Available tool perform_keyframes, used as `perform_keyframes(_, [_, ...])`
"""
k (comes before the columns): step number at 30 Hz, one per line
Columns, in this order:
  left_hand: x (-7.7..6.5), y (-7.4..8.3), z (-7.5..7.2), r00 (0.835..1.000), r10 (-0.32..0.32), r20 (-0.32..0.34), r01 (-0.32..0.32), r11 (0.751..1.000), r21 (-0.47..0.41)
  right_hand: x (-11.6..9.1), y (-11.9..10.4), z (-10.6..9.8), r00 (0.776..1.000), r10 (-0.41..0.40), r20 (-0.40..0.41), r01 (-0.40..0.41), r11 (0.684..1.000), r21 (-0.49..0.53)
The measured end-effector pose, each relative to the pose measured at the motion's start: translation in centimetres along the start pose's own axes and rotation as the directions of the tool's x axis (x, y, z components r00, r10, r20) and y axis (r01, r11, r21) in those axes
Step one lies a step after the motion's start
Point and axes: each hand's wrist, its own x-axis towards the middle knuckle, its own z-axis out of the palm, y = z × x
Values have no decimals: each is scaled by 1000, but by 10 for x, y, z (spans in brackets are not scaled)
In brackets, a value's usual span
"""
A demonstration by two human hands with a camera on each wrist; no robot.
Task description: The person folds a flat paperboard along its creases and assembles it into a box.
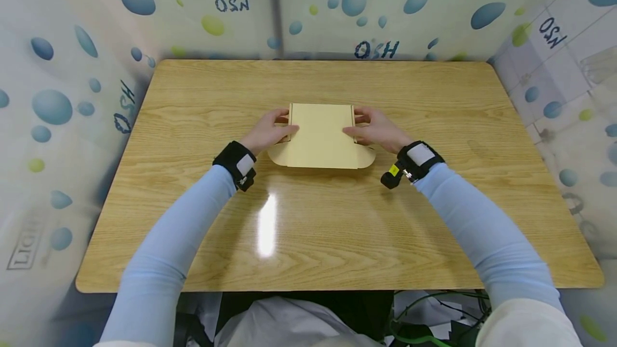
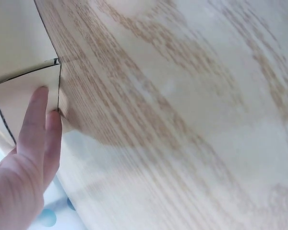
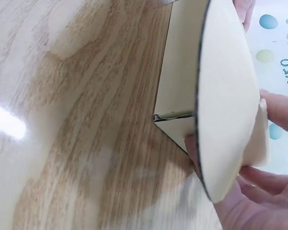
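Note:
A pale yellow cardboard box [image 1: 322,127] sits near the middle of the table, its front flap with rounded side ears pointing toward the person. My left hand [image 1: 271,130] grips the box's left side, thumb on the top panel. In the left wrist view, fingers of the left hand [image 2: 33,143] lie against a square side panel [image 2: 26,98]. On the opposite side my right hand [image 1: 375,128] holds the box, thumb on top near the edge. From the right wrist, a rounded ear [image 3: 225,96] stands in front of the right hand [image 3: 264,191] and hides part of its fingers.
The wooden table [image 1: 328,229] has a bright light reflection in front of the box. Patterned sheeting [image 1: 347,9] with blue and green spots stands behind it and at both sides. Cables [image 1: 434,304] hang below the front edge at the right.

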Motion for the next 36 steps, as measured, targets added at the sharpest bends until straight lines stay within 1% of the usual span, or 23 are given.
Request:
perform_keyframes(1, [3, -4, 0, 1000, 6, -9, -6, 1000, -4, 0, 1, 1, 1000, -3, -3, 3, 1000, 1])
perform_keyframes(3, [4, -5, 0, 1000, 1, -13, -1, 1000, 1, 1, 2, 2, 1000, -11, -9, 11, 1000, -2])
perform_keyframes(5, [8, -9, 1, 1000, 5, -18, -5, 1000, 6, 1, 3, 3, 1000, -11, -19, 11, 1000, -12])
perform_keyframes(8, [9, -10, 1, 1000, 7, -18, -7, 1000, 19, 1, 4, 3, 999, -12, -36, 10, 999, -30])
perform_keyframes(11, [14, -17, 3, 999, 30, -35, -29, 999, 33, 0, 3, 4, 999, -8, -48, 6, 999, -41])
perform_keyframes(14, [14, -17, 4, 998, 42, -41, -40, 998, 55, 0, 4, 5, 999, -4, -52, 2, 999, -49])
perform_keyframes(19, [14, -17, 4, 999, 34, -34, -32, 998, 53, 0, 4, 5, 998, -6, -56, 3, 998, -55])
perform_keyframes(23, [14, -17, 2, 1000, 25, -18, -24, 999, 30, 0, 5, 4, 999, 1, -53, -4, 999, -40])
perform_keyframes(28, [12, -17, 3, 999, 38, -10, -38, 999, 6, -1, 5, 3, 999, 20, -47, -20, 1000, -3])
perform_keyframes(36, [12, -18, 4, 999, 39, -13, -39, 999, 4, -2, 6, 5, 997, 45, -60, -42, 998, 40])
